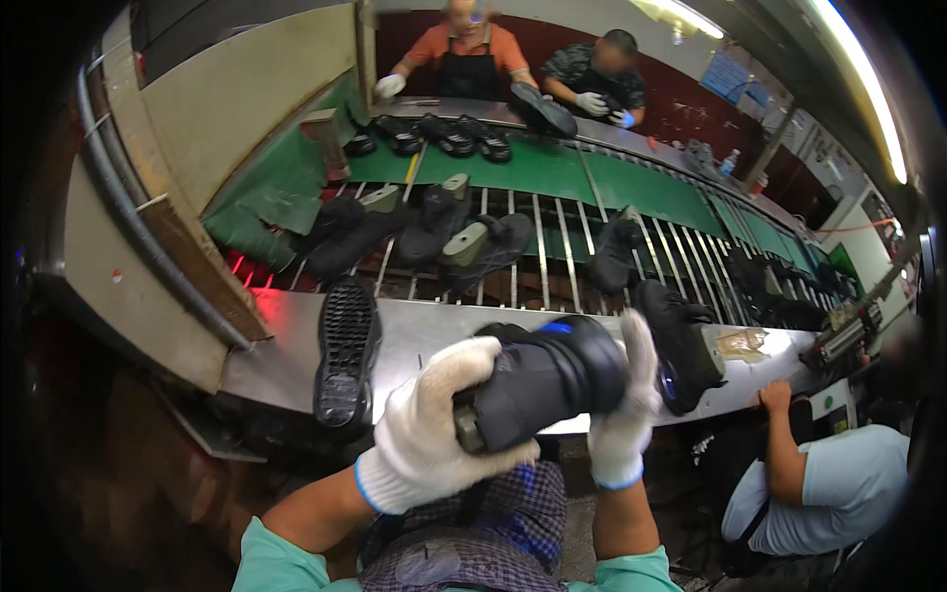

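Both gloved hands, left hand (434, 424) and right hand (626, 405), wrapped tight round the black boot (543, 380); best kept firm, toe steady above the steel bench (434, 335).

hands: left hand (434, 424), right hand (623, 414) | white knit gloves, blue cuffs | teal short sleeves | checked apron
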{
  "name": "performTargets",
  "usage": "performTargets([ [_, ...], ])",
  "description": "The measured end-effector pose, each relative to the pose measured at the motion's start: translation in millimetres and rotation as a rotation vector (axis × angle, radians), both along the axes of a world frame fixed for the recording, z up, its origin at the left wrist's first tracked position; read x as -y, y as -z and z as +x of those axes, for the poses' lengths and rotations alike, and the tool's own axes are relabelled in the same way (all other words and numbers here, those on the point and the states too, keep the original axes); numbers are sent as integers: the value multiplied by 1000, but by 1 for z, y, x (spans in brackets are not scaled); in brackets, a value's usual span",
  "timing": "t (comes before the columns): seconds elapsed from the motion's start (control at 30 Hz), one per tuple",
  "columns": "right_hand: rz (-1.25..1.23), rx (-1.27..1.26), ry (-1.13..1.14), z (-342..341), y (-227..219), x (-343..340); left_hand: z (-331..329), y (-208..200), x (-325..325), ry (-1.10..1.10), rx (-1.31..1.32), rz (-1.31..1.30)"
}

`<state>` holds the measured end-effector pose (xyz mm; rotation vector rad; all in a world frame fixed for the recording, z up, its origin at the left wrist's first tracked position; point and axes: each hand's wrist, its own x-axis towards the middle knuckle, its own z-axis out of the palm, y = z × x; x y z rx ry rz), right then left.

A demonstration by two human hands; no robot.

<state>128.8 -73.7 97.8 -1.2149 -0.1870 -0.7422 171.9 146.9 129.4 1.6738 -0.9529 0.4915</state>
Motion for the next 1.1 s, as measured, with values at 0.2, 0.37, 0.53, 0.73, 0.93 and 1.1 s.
performTargets([
  [0.2,-856,-63,553,17,7,35,13,9,51,-123,83,148],
  [0.37,-884,-380,469,-7,-15,52,11,12,69,-24,114,246],
  [0.53,-1033,-712,280,-25,-41,80,1,18,86,80,172,347],
  [0.73,-1275,-873,15,-35,-58,86,-27,46,86,47,380,352],
  [0.93,-1571,-852,-192,-11,-56,84,-29,47,67,193,368,357],
  [1.1,-1031,-851,-156,19,-4,108,12,34,19,76,254,195],
])
